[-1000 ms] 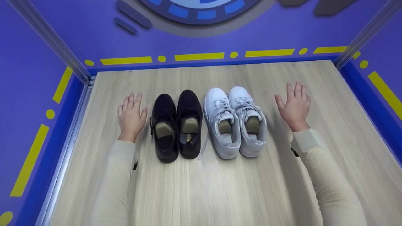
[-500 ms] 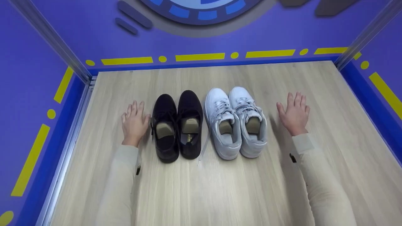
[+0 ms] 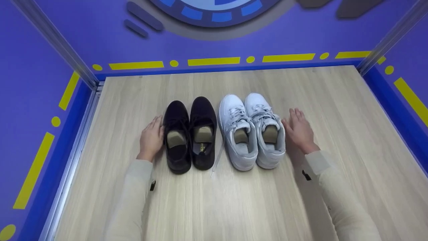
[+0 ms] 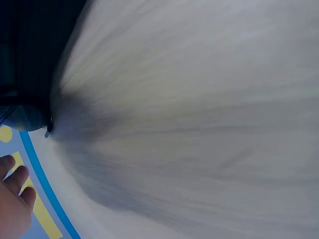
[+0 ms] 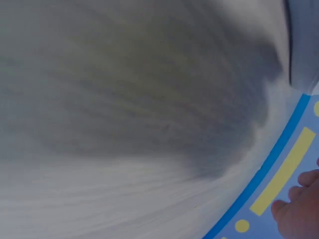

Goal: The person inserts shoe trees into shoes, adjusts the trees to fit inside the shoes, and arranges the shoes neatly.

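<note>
A pair of black lace-up shoes stands side by side in the head view, the left shoe [image 3: 176, 110] and the right shoe [image 3: 202, 110], toes pointing away from me. To their right is a pair of white sneakers, the left sneaker [image 3: 231, 102] and the right sneaker [image 3: 256, 100]. My left hand [image 3: 150, 140] is at the outer side of the left black shoe, fingers extended; whether it touches is unclear. Beside the right white sneaker is my right hand [image 3: 300, 132], fingers extended, seemingly a small gap from it. Neither hand holds anything.
The shoes stand on a pale wood-grain board [image 3: 220, 207]. A blue-purple back wall [image 3: 214, 47] with yellow dashes and side walls enclose it. One loose white lace [image 3: 218, 160] trails between the pairs.
Both hands have come back a little toward me and moved inward, the left toward the black shoes and the right toward the white sneakers. The shoes stay where they were.
</note>
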Motion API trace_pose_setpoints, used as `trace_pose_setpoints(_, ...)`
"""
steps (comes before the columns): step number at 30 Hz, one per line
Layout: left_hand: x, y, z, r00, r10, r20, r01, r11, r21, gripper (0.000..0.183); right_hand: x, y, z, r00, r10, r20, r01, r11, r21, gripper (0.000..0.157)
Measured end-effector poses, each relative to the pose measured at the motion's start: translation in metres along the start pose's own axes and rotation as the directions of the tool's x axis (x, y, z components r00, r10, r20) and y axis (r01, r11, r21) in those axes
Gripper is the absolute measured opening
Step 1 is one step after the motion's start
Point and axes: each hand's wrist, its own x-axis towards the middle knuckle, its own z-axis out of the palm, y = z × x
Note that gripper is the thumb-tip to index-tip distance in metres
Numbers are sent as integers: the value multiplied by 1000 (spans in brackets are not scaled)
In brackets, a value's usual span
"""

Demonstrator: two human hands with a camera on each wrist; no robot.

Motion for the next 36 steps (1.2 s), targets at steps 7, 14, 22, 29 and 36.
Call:
trace_pose_setpoints(7, -1, 2, -2, 991, -104, 80, 119, 969, -217, 42, -5, -13, 0, 1000, 20, 10, -22, 969, 247, 60)
trace_pose_setpoints(14, -7, 8, -8, 962, -147, 231, 241, 856, -458, 59, -9, -17, 2, 998, 45, 32, -52, 952, 302, 57)
trace_pose_setpoints(22, -13, 16, -4, 968, -19, 249, 155, 828, -539, 69, -9, -18, 1, 999, 15, 43, -28, 948, 316, 51)
trace_pose_setpoints(29, -12, 19, 1, 971, -42, 236, 145, 887, -439, 67, -11, -19, 2, 999, -35, 8, 30, 944, 329, 45)
trace_pose_setpoints(36, -6, 20, 4, 973, -33, 230, 128, 903, -410, 65, -12, -19, 2, 1000, -17, 20, 9, 941, 338, 45)
